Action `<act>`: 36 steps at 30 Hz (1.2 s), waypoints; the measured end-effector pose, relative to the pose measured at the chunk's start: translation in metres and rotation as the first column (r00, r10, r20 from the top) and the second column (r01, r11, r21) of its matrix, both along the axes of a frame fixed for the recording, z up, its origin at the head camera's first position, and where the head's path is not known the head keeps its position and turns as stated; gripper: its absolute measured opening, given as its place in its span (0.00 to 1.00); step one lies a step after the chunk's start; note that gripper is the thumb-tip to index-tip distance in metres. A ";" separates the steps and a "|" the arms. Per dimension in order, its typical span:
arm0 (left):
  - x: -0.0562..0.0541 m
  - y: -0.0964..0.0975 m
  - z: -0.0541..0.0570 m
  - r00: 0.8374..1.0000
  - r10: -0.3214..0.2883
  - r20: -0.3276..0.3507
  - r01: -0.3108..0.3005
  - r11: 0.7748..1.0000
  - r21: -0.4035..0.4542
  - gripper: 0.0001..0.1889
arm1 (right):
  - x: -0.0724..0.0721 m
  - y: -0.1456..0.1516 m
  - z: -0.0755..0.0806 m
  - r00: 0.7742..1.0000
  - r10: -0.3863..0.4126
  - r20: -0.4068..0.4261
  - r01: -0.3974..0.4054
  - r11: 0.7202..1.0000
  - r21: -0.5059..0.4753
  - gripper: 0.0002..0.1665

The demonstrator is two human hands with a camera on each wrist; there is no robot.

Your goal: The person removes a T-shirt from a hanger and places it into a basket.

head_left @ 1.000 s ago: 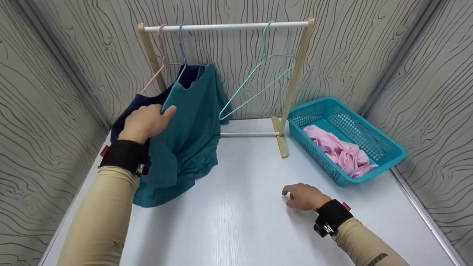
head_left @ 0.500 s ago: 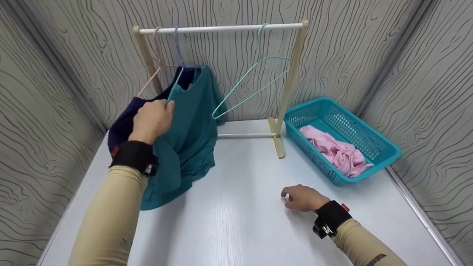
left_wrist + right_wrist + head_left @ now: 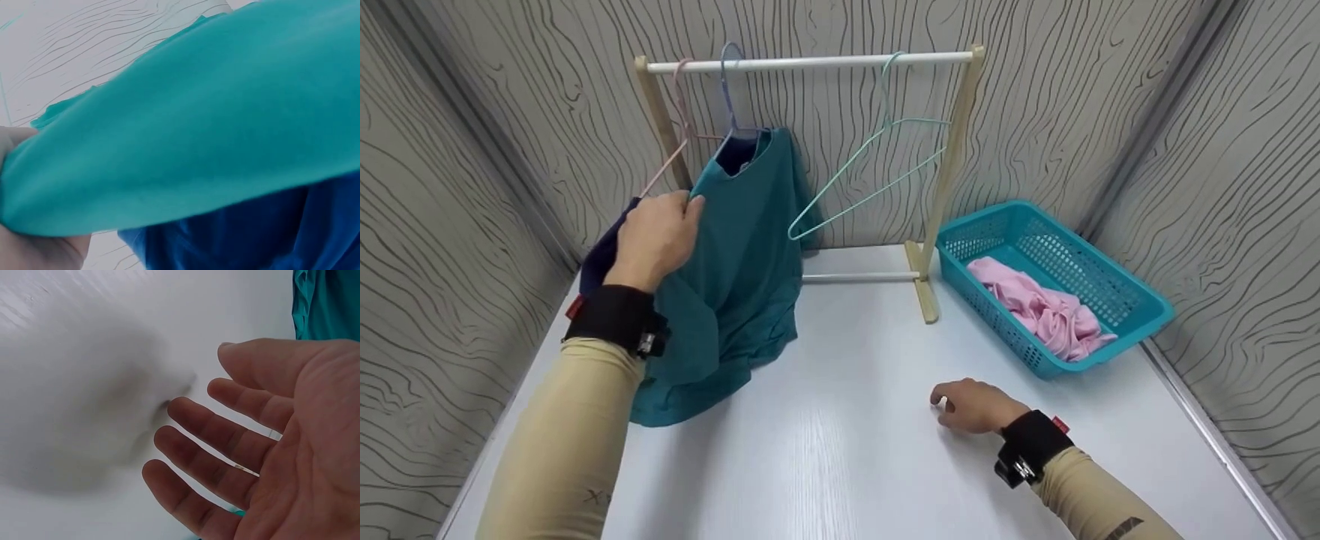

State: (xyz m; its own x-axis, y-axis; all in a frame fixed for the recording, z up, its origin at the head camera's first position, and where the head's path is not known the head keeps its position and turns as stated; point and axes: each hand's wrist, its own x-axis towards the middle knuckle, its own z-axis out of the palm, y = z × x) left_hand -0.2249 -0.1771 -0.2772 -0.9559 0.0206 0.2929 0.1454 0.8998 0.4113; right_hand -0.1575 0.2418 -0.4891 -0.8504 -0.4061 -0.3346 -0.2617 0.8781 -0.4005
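A teal shirt (image 3: 750,247) hangs on a purple hanger (image 3: 727,94), whose hook stands a little above the rack's white rod (image 3: 810,62). My left hand (image 3: 656,236) grips the shirt at its near shoulder. In the left wrist view the teal cloth (image 3: 197,124) stretches from between thumb and fingers, with navy cloth (image 3: 236,236) below it. Behind it, a navy shirt (image 3: 598,266) hangs on a pink hanger (image 3: 666,166), mostly hidden. My right hand (image 3: 975,405) hovers low over the white table, fingers loosely bent, holding nothing.
A mint-green hanger (image 3: 840,184) without clothing hangs at the rod's right end, by the wooden rack post (image 3: 952,165). To the right a teal perforated basket (image 3: 1140,315) holds a crumpled pink garment (image 3: 1046,311). Patterned walls enclose the table (image 3: 825,450).
The purple hanger's hook has risen above the rod, and the teal shirt's collar has lifted slightly. My left hand shifted right, then back left, gripping the shirt. My right hand stays nearly still.
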 end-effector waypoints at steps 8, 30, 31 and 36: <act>0.011 -0.012 0.002 0.989 -0.111 -0.099 0.113 0.994 0.013 0.15 | 0.001 -0.003 -0.004 1.000 -0.018 0.021 0.018 1.000 0.005 0.14; 0.057 -0.090 -0.054 0.968 -0.190 0.166 0.186 0.982 0.044 0.19 | 0.000 -0.004 -0.003 1.000 0.009 0.014 -0.009 1.000 -0.027 0.14; 0.058 -0.092 -0.056 0.964 -0.194 0.181 0.189 0.981 0.044 0.18 | 0.000 -0.004 -0.002 1.000 0.014 0.012 -0.014 0.999 -0.033 0.14; 0.063 -0.102 -0.065 0.940 -0.219 0.262 0.214 0.976 0.046 0.17 | -0.003 -0.003 0.002 1.000 0.023 0.007 -0.023 0.999 -0.046 0.14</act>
